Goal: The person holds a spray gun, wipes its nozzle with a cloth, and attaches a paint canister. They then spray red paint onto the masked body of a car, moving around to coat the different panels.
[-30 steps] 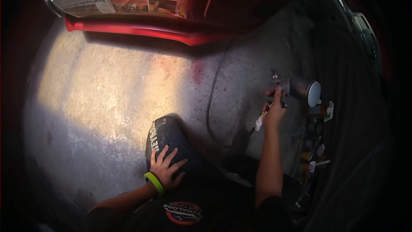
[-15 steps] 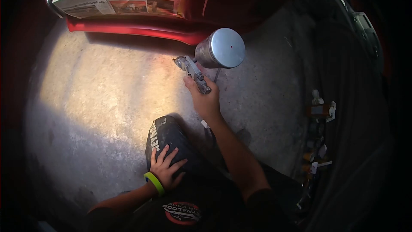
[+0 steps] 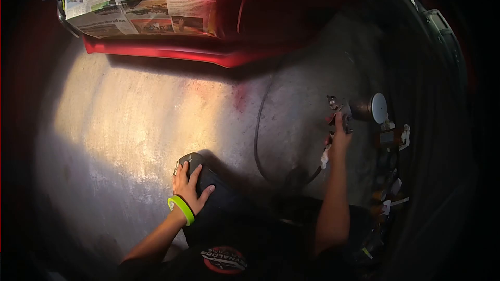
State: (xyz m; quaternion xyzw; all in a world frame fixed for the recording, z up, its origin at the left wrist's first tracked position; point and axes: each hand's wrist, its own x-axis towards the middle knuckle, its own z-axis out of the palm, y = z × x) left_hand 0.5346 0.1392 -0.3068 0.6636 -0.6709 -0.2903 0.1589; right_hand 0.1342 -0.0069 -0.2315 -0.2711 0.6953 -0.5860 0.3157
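In the head view, my right hand [image 3: 340, 136] is wrapped around the handle of a spray gun [image 3: 341, 108], out to the right above the floor. The gun's round metal paint cup [image 3: 378, 108] points to the right, and its nozzle end is at the upper left of the grip. From below the handle an air hose [image 3: 257, 140] loops over the floor. My left hand [image 3: 188, 187] rests on my dark-trousered knee [image 3: 219, 192] with its fingers spread and nothing in it. A yellow-green band [image 3: 182, 209] circles that wrist.
A red car body panel [image 3: 172, 52] runs across the top, partly covered with newspaper [image 3: 146, 8]. Bottles, a box [image 3: 388, 136] and other small items line the right side. Sunlight falls on the concrete floor [image 3: 130, 125], which has a reddish stain [image 3: 240, 98].
My right hand has swung the spray gun right and down, away from the red panel. More of the hose shows. My left hand has slid forward a little on the knee.
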